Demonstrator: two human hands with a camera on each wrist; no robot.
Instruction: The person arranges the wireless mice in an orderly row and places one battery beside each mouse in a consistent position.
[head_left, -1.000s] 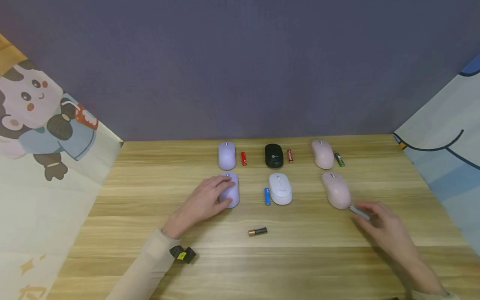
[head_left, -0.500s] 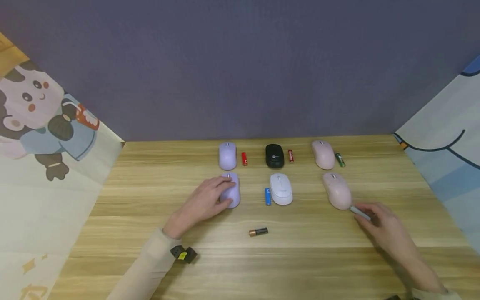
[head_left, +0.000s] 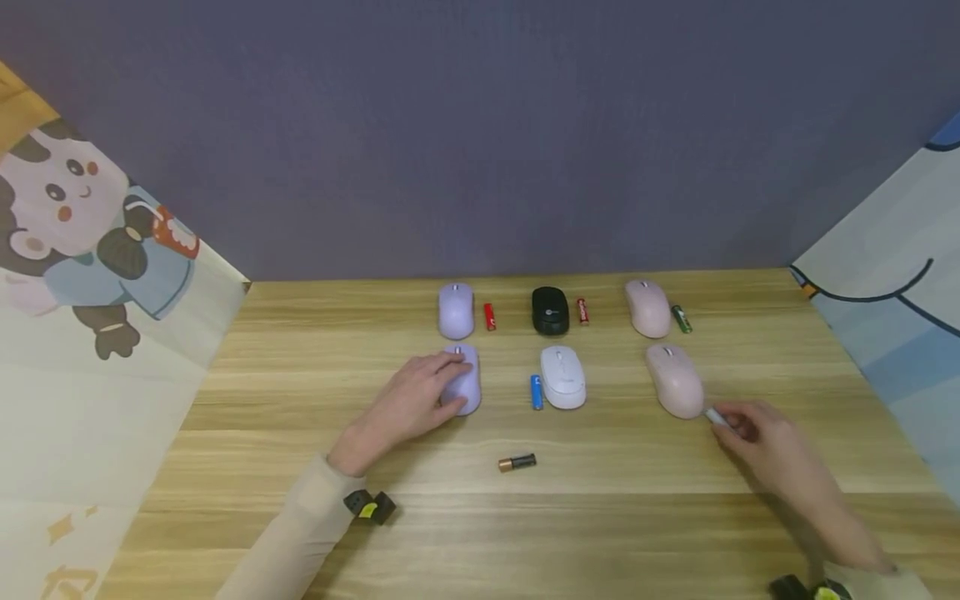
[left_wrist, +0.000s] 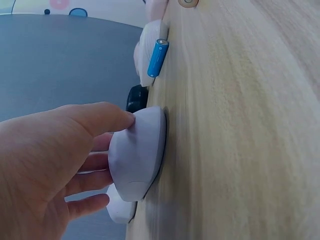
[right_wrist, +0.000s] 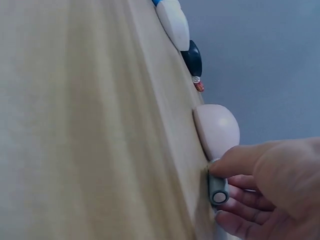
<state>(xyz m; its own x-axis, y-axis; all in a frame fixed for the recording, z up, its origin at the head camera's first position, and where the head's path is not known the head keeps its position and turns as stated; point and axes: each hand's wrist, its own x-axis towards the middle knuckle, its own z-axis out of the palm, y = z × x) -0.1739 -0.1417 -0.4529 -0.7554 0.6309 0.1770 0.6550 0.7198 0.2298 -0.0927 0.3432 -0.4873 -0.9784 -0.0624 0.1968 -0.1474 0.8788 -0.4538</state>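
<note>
The left hand (head_left: 408, 396) grips a purple computer mouse (head_left: 467, 387) in the front row, thumb on its near side and fingers over its far part. In the left wrist view the thumb presses the edge of this mouse (left_wrist: 137, 155), which sits on the wooden table. At the right, the right hand (head_left: 776, 450) pinches a grey battery (head_left: 716, 417) just behind a pink mouse (head_left: 675, 383). The right wrist view shows the battery (right_wrist: 218, 186) lying low at the table surface, its round end facing the camera, the thumb on it and the fingers partly behind it.
Behind stand another purple mouse (head_left: 456, 310), a black mouse (head_left: 550, 311) and a second pink mouse (head_left: 648, 308), with red (head_left: 490, 317), dark red (head_left: 582, 312) and green (head_left: 682, 318) batteries beside them. A white mouse (head_left: 563, 379) has a blue battery (head_left: 536, 392) alongside; a black-and-copper battery (head_left: 517, 462) lies nearer.
The right hand's fingers have closed further over the grey battery, so less of it shows. The left hand stays on the purple mouse.
</note>
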